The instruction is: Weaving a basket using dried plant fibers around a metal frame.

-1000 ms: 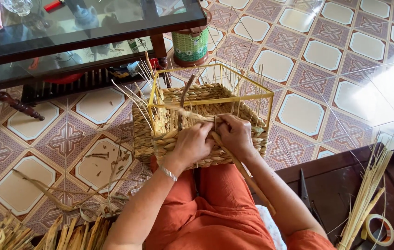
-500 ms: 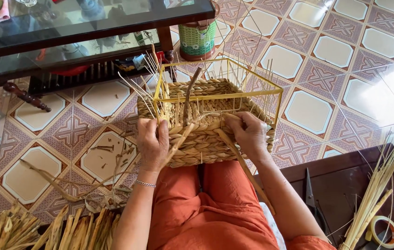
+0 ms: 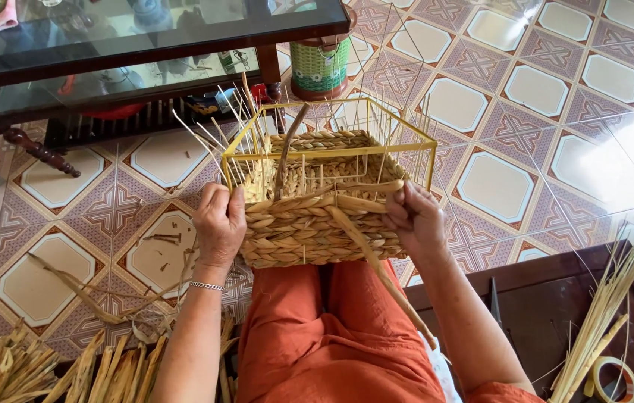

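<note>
A patterned tile floor (image 3: pixel 526 112) fills the frame, with bright glare at the right edge. A glass-topped table (image 3: pixel 145 37) on dark wood legs spans the upper left. A dark wooden table (image 3: pixel 533 298) sits at the lower right. A green woven bin (image 3: pixel 319 69) stands at top centre.

Orange trousers (image 3: pixel 332 343) and orange sleeve (image 3: pixel 507 392) — thin silver bracelet (image 3: pixel 206 286) on the left wrist

Basket (image 3: pixel 309 224) on my lap, glass table (image 3: pixel 130 45) beyond it, dried stalks (image 3: pixel 48 369) at my left, tape roll (image 3: pixel 614 377) at my right
</note>
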